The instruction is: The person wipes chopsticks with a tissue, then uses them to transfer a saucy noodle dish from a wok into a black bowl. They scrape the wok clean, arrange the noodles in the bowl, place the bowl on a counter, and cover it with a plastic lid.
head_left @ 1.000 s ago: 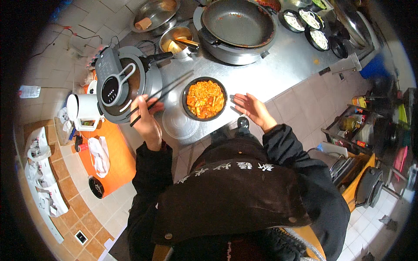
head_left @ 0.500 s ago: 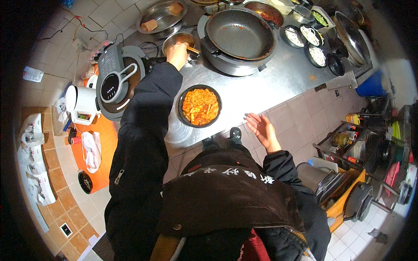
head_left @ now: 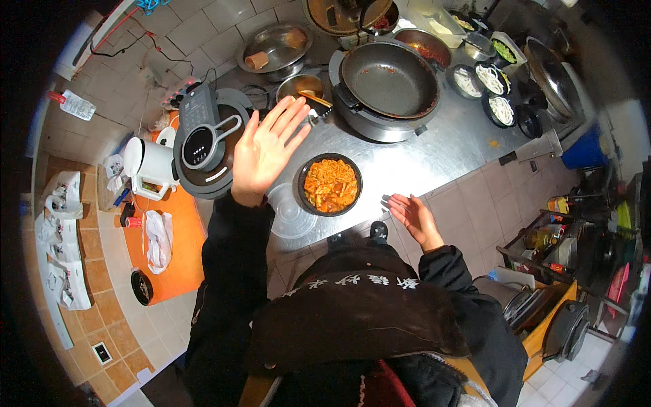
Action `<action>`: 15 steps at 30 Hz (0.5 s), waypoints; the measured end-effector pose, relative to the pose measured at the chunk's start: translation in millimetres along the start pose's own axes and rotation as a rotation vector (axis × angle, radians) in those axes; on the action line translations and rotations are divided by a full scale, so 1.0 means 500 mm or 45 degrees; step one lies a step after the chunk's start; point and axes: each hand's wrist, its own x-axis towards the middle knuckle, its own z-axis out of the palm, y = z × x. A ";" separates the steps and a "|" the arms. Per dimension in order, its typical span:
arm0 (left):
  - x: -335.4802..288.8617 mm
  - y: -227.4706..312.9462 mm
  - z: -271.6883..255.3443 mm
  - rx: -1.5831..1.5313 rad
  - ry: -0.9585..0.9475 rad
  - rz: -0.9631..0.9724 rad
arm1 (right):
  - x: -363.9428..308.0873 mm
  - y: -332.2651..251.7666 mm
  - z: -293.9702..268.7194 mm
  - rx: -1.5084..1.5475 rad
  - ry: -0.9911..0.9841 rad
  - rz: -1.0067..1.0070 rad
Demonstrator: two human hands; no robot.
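Two bare hands [head_left: 263,159], one noodle bowl [head_left: 330,184] between

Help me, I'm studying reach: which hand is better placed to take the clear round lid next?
Probably the left hand: it is open, empty and nearer the clear round lid, which lies left of the noodle bowl. The right hand, also open, is right of the bowl.

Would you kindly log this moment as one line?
left hand: empty, open | right hand: empty, open | noodles: in bowl on counter | lid: left of bowl
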 end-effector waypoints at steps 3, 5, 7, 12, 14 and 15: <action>-0.034 -0.001 -0.014 -0.047 -0.081 -0.019 | 0.016 0.011 0.011 -0.097 0.103 -0.019; -0.063 -0.016 -0.036 0.008 -0.130 -0.079 | 0.019 0.024 0.013 -0.152 0.216 -0.052; -0.106 -0.050 -0.065 0.274 -0.157 -0.157 | 0.014 0.032 0.016 -0.109 0.232 -0.073; -0.229 -0.196 -0.162 0.404 0.405 -0.443 | -0.039 0.041 0.032 -0.154 0.243 -0.173; -0.260 -0.230 -0.192 0.373 0.374 -0.532 | -0.061 0.043 0.037 -0.133 0.345 -0.162; -0.275 -0.241 -0.202 0.366 0.385 -0.554 | -0.072 0.045 0.036 -0.131 0.361 -0.168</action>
